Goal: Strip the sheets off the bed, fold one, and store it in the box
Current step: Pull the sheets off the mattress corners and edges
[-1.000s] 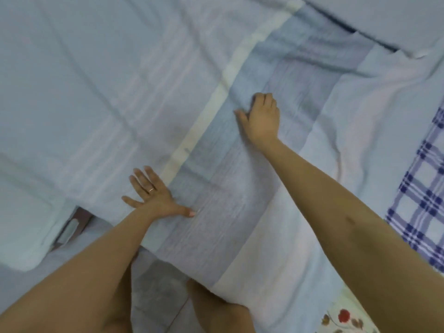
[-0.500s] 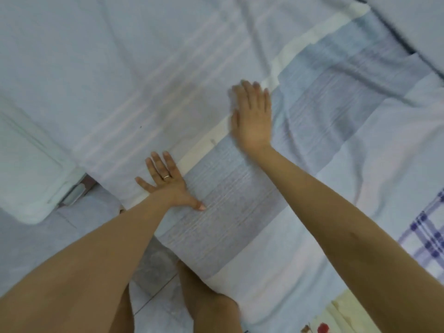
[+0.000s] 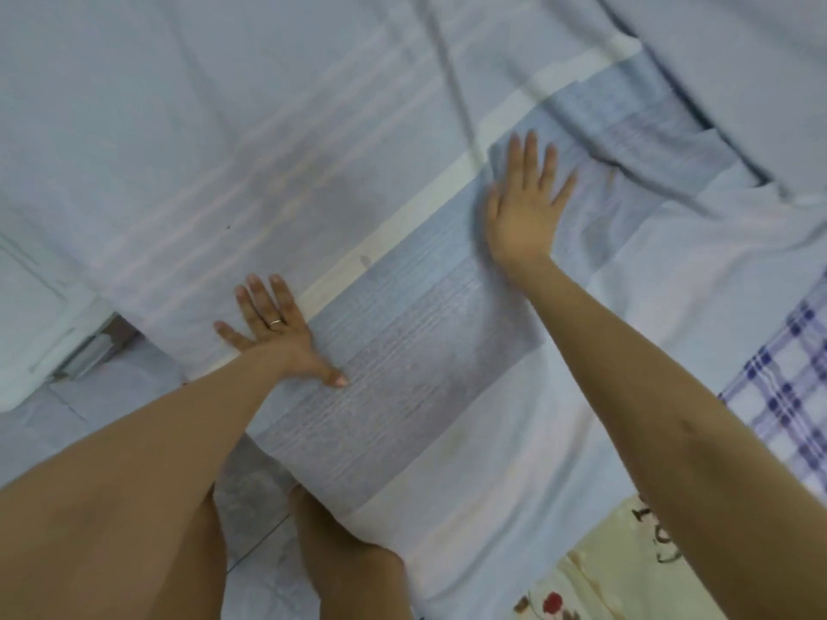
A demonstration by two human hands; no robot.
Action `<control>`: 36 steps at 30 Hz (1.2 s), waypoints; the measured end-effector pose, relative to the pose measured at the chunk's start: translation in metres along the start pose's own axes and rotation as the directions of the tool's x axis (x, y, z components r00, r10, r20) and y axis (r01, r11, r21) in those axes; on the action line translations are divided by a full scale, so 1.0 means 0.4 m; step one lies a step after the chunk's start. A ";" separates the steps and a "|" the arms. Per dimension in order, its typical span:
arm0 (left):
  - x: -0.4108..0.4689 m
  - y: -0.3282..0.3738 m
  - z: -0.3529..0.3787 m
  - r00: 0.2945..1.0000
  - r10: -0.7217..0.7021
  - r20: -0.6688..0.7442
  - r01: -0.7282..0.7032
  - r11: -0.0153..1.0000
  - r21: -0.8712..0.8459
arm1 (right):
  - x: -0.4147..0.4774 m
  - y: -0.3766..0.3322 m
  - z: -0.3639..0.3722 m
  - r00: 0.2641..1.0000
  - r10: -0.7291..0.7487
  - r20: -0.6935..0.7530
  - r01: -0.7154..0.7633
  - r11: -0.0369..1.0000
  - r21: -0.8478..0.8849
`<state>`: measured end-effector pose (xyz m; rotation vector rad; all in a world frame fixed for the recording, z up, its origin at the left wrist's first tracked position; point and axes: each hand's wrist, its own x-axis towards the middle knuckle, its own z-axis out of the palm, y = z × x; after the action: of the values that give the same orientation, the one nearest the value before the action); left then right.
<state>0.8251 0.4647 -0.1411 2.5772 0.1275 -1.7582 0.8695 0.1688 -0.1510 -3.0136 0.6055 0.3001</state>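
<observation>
Pressing flat: left hand, right hand on striped sheet.

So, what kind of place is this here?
Probably a bedroom: a striped sheet lies spread over pale blue bedding, a checked cloth lies to its right, and tiled floor shows below the edge.

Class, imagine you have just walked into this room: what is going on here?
A person leans over a bed, pressing both palms flat on a striped sheet spread across it. The left hand rests at the near edge by the cream stripe. The right hand lies farther along, fingers spread, beside rumpled folds. A checked cloth and a floral cloth lie to the right. No box is in view.
</observation>
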 end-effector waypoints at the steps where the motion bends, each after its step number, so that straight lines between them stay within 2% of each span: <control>1: -0.001 -0.001 0.001 1.000 -0.001 0.001 0.001 1.000 0.002 | -0.056 -0.065 0.011 0.975 -0.223 0.004 0.223 0.974 0.041; 2: -0.001 -0.002 0.001 1.000 0.000 0.003 0.000 1.000 0.004 | -0.120 -0.122 0.037 0.876 -0.480 0.044 0.479 0.877 0.040; 3: 0.001 -0.001 0.005 1.000 -0.001 0.001 0.001 1.000 -0.003 | -0.179 -0.158 0.062 0.753 -0.647 0.121 0.652 0.758 -0.008; 4: 0.003 -0.002 0.004 1.000 -0.003 -0.002 0.003 1.000 -0.007 | -0.208 -0.168 0.083 0.677 -0.703 0.216 0.728 0.683 -0.056; 5: 0.009 -0.007 0.004 1.000 0.001 -0.007 -0.001 1.000 -0.011 | -0.205 -0.160 0.098 0.671 -0.672 0.313 0.723 0.686 -0.078; 6: 0.006 0.002 0.005 1.000 0.002 -0.017 -0.002 1.000 -0.017 | -0.185 -0.128 0.100 0.752 -0.569 0.331 0.625 0.775 -0.087; 7: 0.011 0.000 0.012 0.999 0.007 -0.032 -0.008 0.999 -0.031 | -0.162 -0.100 0.106 0.856 -0.400 0.329 0.454 0.885 -0.106; 8: 0.022 -0.009 0.019 0.998 0.021 -0.063 -0.023 0.999 -0.034 | -0.137 -0.085 0.113 0.926 -0.189 0.327 0.235 0.966 -0.109; 9: 0.028 -0.013 0.029 0.994 0.046 -0.100 -0.050 0.998 -0.039 | -0.114 -0.078 0.104 0.943 -0.010 0.332 0.048 0.993 -0.106; 11: 0.033 -0.038 0.051 0.974 0.145 -0.172 -0.161 0.983 -0.085 | -0.087 -0.120 0.075 0.929 0.188 0.318 -0.157 0.980 -0.121; 13: 0.040 -0.093 0.073 0.907 0.294 -0.301 -0.329 0.942 -0.071 | -0.080 -0.214 0.070 0.973 0.146 0.178 -0.129 0.986 -0.104; 15: 0.071 -0.177 0.049 0.816 0.375 -0.440 -0.407 0.913 0.024 | -0.083 -0.343 0.100 0.994 -0.069 0.079 0.071 0.997 -0.019; 17: 0.125 -0.246 -0.034 0.761 0.393 -0.517 -0.403 0.910 0.099 | -0.092 -0.455 0.123 0.967 -0.251 0.050 0.250 0.968 0.030; 19: 0.204 -0.312 -0.165 0.741 0.379 -0.554 -0.343 0.923 0.173 | -0.061 -0.571 0.136 0.944 -0.321 0.072 0.319 0.947 0.038; 22: 0.320 -0.417 -0.372 0.688 0.368 -0.625 -0.266 0.930 0.254 | 0.047 -0.731 0.128 0.926 -0.336 0.173 0.333 0.942 0.044; 24: 0.376 -0.464 -0.501 0.663 0.336 -0.669 -0.248 0.942 0.228 | 0.152 -0.810 0.106 0.927 -0.301 0.225 0.298 0.953 0.049; 28: 0.477 -0.547 -0.751 0.668 0.096 -0.738 -0.174 0.984 -0.029 | 0.380 -0.964 0.037 0.914 -0.284 0.290 0.295 0.955 0.006; 30: 0.523 -0.593 -0.870 0.662 0.025 -0.750 -0.148 0.984 -0.099 | 0.492 -1.043 0.005 0.902 -0.285 0.324 0.308 0.951 -0.021; 34: 0.578 -0.654 -1.015 0.658 0.010 -0.753 -0.163 0.978 -0.129 | 0.664 -1.164 -0.033 0.903 -0.243 0.354 0.276 0.960 -0.043; 36: 0.594 -0.660 -1.033 0.628 0.028 -0.778 -0.187 0.976 -0.116 | 0.725 -1.205 -0.043 0.909 -0.227 0.350 0.261 0.964 -0.053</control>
<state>1.2744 0.7668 -0.2031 2.9023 0.1292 -0.4386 1.3216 0.5022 -0.1855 -2.9727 0.1855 0.8360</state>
